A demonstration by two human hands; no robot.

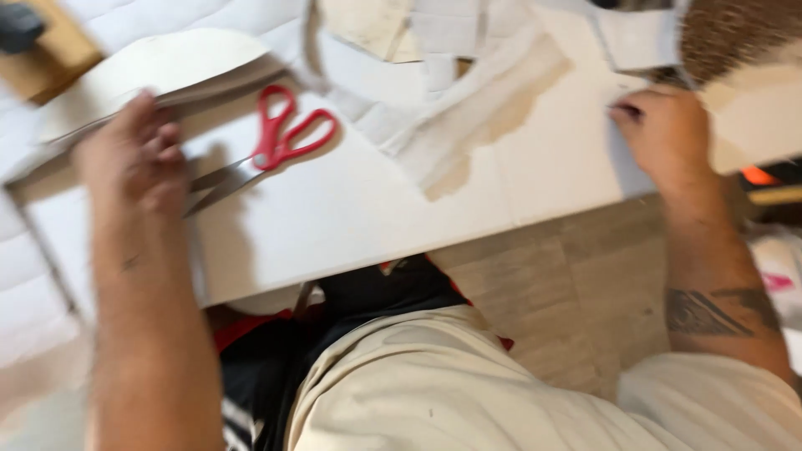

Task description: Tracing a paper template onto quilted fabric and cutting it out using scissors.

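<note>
Head view, looking down past my cream shirt (468,392) at the white worktop (351,217), and the picture is smeared with motion. My left hand (138,154) lies flat on the left side of the worktop with its fingers loosely spread, resting on the edge of a stack of pale card sheets (159,71) that fan away toward the far left. Just right of it — near, but whether touching I cannot tell — lie the scissors (267,150), red handles pointing far, blades pointing near and left toward my wrist.

My right hand (664,129) is at the right edge of the worktop, fingers curled together and pinched on the corner of a white sheet (622,159) that hangs over that edge. Between my hands, toward the far side, a jumble of white and tan paper offcuts (468,108) sprawls across the top — one long strip runs diagonally. Below the near edge shows wood-look flooring (568,284) and dark cloth with red trim (368,292).
</note>
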